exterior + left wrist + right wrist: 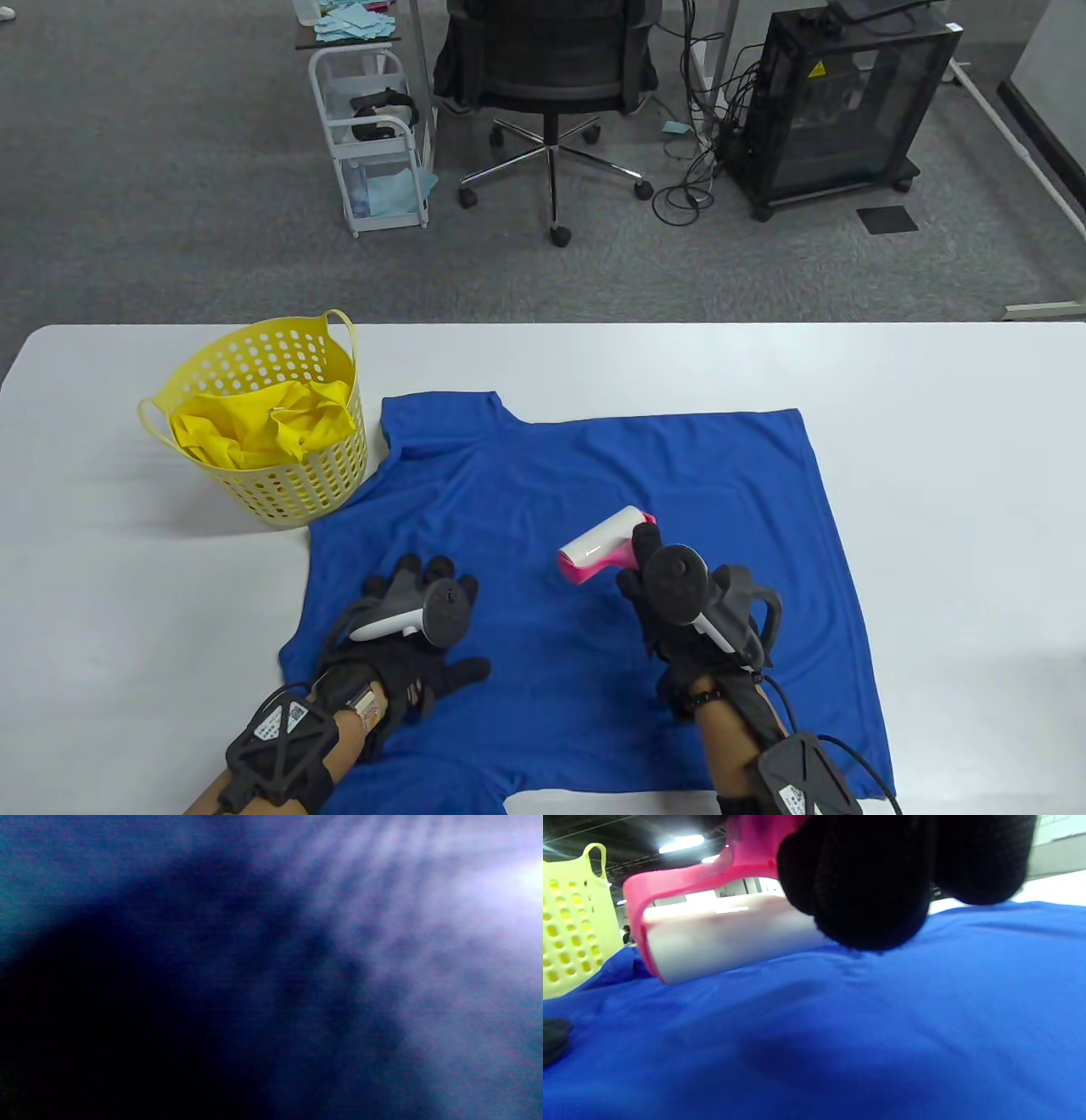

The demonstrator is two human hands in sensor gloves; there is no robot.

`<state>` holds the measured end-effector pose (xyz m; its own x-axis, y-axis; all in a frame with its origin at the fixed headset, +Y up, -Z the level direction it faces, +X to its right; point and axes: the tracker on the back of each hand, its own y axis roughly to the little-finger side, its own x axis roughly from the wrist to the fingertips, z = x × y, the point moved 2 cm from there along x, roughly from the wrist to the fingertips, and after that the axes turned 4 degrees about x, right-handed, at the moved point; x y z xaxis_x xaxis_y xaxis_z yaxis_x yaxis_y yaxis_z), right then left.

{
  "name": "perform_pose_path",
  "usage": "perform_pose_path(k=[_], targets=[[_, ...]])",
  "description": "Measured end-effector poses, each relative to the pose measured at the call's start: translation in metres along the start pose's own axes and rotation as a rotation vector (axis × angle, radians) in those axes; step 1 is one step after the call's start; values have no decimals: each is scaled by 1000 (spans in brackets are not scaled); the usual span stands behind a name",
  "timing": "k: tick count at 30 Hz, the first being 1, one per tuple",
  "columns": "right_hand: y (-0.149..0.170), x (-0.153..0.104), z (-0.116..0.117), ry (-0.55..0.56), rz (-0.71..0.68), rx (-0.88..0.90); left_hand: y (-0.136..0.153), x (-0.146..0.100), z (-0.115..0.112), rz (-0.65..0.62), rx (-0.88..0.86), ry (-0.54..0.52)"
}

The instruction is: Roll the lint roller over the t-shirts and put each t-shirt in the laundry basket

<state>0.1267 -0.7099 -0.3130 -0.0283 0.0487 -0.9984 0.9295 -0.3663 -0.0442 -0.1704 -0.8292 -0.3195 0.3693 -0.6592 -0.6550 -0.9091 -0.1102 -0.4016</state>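
Blue fabric fills most of our working ground: the blue t-shirt [594, 509] lies spread flat on the white tabletop [933, 407], and both our hands are over it. Our left hand [407, 628] rests palm down on the shirt with fingers straight and spread, holding nothing. Our right hand [670, 594] curls its fingers round the pink handle of the lint roller [602, 548], whose white roll sits on the cloth just ahead of that hand. The left wrist view is only a dark blue blur. Bare tabletop runs wide to the right of our right hand and beyond the shirt's far hem. Ahead and to the left of our left hand stands the yellow laundry basket [327, 475], touching the shirt's sleeve, with a yellow t-shirt [263, 424] bundled inside. Past the far edge stand an office chair [551, 76] and a white cart [373, 136].
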Motion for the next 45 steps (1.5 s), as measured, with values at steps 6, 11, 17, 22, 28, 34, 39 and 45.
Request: perform_pose_path(k=[6, 11, 17, 22, 28, 34, 39, 45], targets=[[4, -5, -1, 63, -9, 213, -1, -8, 8, -3, 23, -88], [-10, -13, 7, 48, -35, 373, -22, -56, 45, -122, -38, -584], [-43, -31, 24, -215, -153, 710, -64, -102, 62, -335, -285, -704], [-77, -53, 38, -334, -238, 725, -76, -108, 58, -471, -521, -647], [-83, -57, 57, -652, -255, 958, -66, -102, 55, -465, -503, -668], [-79, -48, 46, -441, -296, 722, -51, -84, 56, -520, -665, -533], [-73, -39, 33, -473, -393, 684, -36, -93, 62, -331, -439, -777], [1, -3, 9, 56, -89, -49, 4, -114, 78, -210, -407, -917]])
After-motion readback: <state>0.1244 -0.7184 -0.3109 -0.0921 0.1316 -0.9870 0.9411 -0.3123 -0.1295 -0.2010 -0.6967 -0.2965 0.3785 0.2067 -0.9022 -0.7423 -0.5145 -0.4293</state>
